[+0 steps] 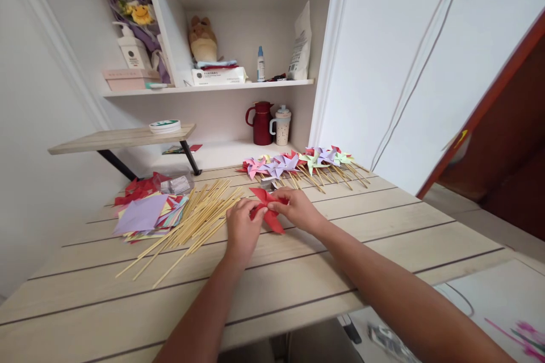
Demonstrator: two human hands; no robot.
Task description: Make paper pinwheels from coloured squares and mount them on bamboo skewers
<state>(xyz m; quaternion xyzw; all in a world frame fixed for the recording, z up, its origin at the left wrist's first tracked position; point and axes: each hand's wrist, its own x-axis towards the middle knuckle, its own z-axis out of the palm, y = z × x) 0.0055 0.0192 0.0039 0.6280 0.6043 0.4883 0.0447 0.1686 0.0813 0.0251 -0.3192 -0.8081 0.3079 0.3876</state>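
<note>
A red paper pinwheel [273,221] is held just above the wooden table, its folded blades fanning out between my hands. My left hand [244,224] pinches its left side near the centre. From the right, my right hand [298,210] grips it with thumb and fingers close to the middle. Whatever sits at the very centre is hidden by my fingertips. Left of my hands lies a loose spread of thin wooden sticks [200,218]. Beyond them is a stack of coloured paper squares [142,214], a lavender one on top.
Finished pinwheels on sticks [281,165] lie in a row at the table's back right. A clear plastic box [176,182] and red paper pieces [140,190] lie behind the stack. A small raised shelf [114,139] stands back left; a dark red jug [263,125] and a cup [281,127] stand behind.
</note>
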